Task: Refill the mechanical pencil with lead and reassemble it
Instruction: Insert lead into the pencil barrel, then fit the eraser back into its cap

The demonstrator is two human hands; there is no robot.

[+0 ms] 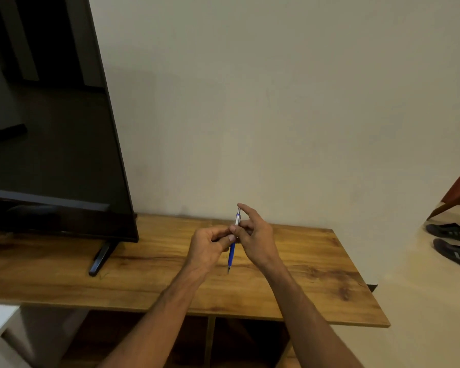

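Note:
A blue mechanical pencil (231, 254) with a silver upper part is held nearly upright above the wooden table (316, 274), tip pointing down. My left hand (210, 245) pinches its barrel at mid-length with thumb and forefinger. My right hand (255, 235) is at the silver upper part, its forefinger touching the top end and the other fingers beside the barrel. No loose lead or lead case is visible; any small part inside the hands is hidden.
A large black TV (51, 115) stands at the left of the table on a black foot (101, 257). A beige wall rises behind. Two dark shoes (452, 243) lie on the floor at the right. Open shelves show beneath the tabletop.

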